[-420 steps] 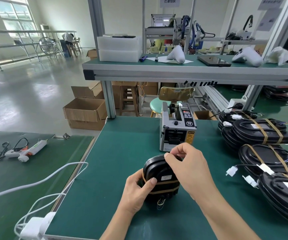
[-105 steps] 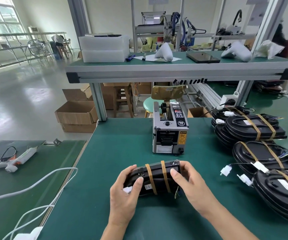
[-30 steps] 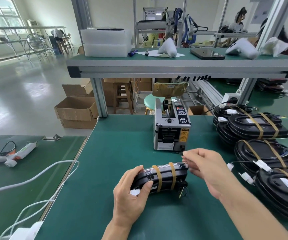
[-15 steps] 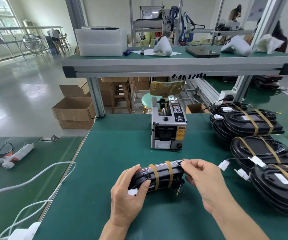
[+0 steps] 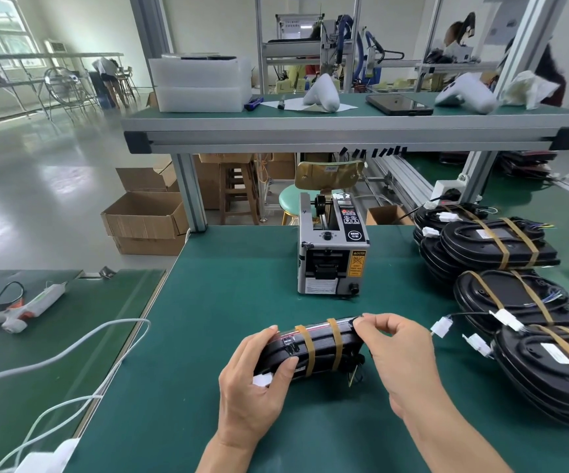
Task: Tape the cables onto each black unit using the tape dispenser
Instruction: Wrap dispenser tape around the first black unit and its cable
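Head view of a taping station. On the green worktop (image 5: 228, 302) a black unit (image 5: 320, 349) stands on edge between two hands, just in front of the tape dispenser (image 5: 332, 254) and apart from it. Two tan tape bands (image 5: 308, 349) cross the unit side by side, running over its upper edge and down its near face, with a thin cable (image 5: 313, 330) lying along the upper edge beneath them. The left hand (image 5: 254, 387) grips the unit's left end: its fingers curl over the upper edge, its thumb presses the near face, and a white connector (image 5: 262, 380) shows just below the thumb. The right hand (image 5: 397, 349) is at the unit's upper right corner, thumb and forefinger pressed together in a pinch there; whether a tape piece lies between them cannot be told, and the remaining fingers are loosely curled. Dark wire ends (image 5: 356, 368) hang from the unit's lower right corner. To the right, stacked units (image 5: 501, 247) already bound with tan bands lie flat, their white plugs (image 5: 441, 327) trailing onto the worktop. On the lower bench to the left lie a glue gun (image 5: 20, 307) and a white cord (image 5: 81, 343).
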A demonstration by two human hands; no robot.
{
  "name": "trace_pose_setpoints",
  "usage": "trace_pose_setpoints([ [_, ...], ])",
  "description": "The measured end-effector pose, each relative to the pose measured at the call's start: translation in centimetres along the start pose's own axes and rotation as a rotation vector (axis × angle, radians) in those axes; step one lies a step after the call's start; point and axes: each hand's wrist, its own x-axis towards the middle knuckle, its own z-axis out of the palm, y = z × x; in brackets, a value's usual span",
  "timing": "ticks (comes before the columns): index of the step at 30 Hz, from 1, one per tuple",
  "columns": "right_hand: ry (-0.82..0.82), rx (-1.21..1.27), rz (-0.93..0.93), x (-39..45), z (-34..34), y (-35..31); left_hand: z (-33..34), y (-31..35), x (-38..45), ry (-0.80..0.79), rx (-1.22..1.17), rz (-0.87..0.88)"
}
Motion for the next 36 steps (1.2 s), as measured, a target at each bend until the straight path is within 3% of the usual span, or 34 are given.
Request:
trace_pose_setpoints([
  [15,0.051,-0.262,-0.124,-0.6,0.5,0.0,0.0,0.0,0.0,0.002,0.007,0.009],
  [36,0.063,-0.138,-0.082,-0.4,1.2,0.6,0.1,-0.4,-0.1,0.000,0.014,0.003],
])
